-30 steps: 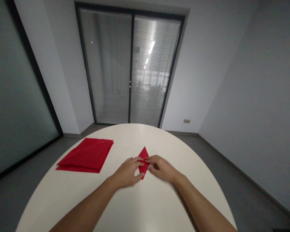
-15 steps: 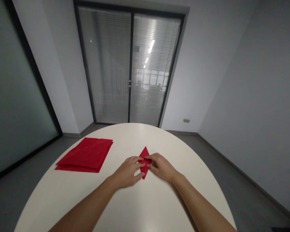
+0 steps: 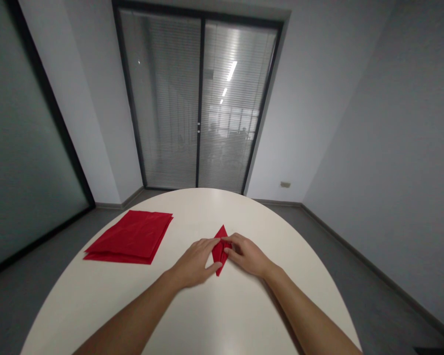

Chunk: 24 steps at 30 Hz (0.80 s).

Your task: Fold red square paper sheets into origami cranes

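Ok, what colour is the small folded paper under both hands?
The folded paper is plain red with no pattern, best seen in the head view.

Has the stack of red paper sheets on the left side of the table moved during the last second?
No. The stack of red paper sheets keeps the same place against the far rim of the table; only the camera view shifts slightly.

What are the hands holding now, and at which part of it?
Both the left hand and right hand hold the paper at its middle, one on each side, flat on the table; its tips are free.
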Available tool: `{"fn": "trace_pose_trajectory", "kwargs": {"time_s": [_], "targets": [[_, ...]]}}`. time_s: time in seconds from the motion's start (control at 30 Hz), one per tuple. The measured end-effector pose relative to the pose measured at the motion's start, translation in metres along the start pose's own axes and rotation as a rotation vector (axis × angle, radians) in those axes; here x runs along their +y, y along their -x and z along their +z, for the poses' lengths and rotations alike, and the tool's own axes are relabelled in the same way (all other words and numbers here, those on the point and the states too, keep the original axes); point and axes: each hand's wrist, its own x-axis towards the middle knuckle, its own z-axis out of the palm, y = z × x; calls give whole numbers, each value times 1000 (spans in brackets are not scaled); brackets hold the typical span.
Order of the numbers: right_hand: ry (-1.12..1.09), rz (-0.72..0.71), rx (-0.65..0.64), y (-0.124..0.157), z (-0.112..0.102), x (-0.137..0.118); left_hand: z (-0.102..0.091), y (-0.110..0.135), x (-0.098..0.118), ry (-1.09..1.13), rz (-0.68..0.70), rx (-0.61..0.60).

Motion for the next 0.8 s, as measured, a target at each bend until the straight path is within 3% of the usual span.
{"fn": "trace_pose_trajectory", "kwargs": {"time_s": [0.17,0.43,0.67,0.8], "targets": [[-10,43,-14,1,-5,-3,1,1,-1,15,-35,11],[-58,-5,-114,6,-13,2,3,1,-4,61,-39,52],[90,-85,-83,4,-9,4,3,-1,-3,101,-63,75],[94,-48,-106,3,-12,-2,1,-1,-1,144,-91,89]]}}
